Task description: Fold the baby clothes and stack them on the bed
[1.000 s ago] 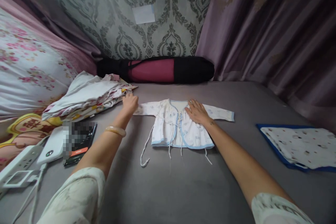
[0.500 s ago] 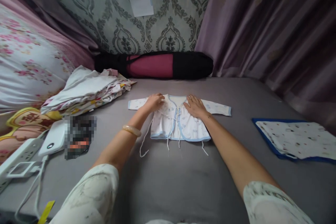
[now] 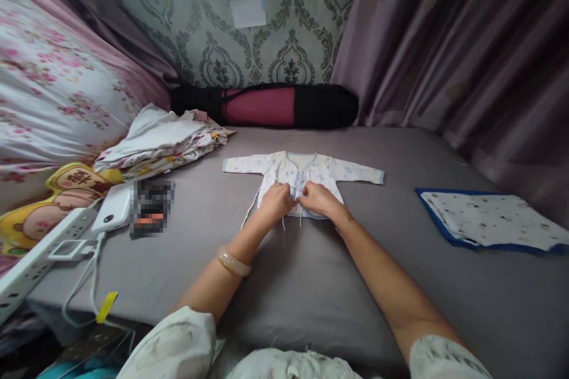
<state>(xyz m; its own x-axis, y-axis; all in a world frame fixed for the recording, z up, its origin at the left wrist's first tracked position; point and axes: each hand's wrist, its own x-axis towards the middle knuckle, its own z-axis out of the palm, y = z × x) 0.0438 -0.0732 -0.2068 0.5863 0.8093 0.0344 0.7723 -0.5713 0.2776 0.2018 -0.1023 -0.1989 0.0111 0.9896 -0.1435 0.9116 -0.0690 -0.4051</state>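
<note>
One long black and maroon bag (image 3: 267,105) lies along the foot of the wall, its contents hidden from view. In front of it, near the middle of the grey bed (image 3: 306,284), one small white shirt (image 3: 296,169) with blue trim is spread flat, neck toward the bag and both sleeves stretched out to the sides. Two hands meet over its lower front: the left hand (image 3: 276,201) and the right hand (image 3: 316,198) are just beside each other at the opening, fingers bent and drawn in nearly closed; whether either has hold of a tie cannot be told. At least three white ties show, two hanging past the hem and one at the shirt's left side in view. One bangle (image 3: 233,262) circles the left forearm. Off to the right lies one folded spotted cloth (image 3: 498,219) with blue along its edges. On the left are one pile of clothes (image 3: 160,142), one yellow cushion (image 3: 53,210), one white power bank (image 3: 113,208), one power strip (image 3: 44,260) and one item blurred past naming. One sheet of paper (image 3: 248,12) is on the wall.
</note>
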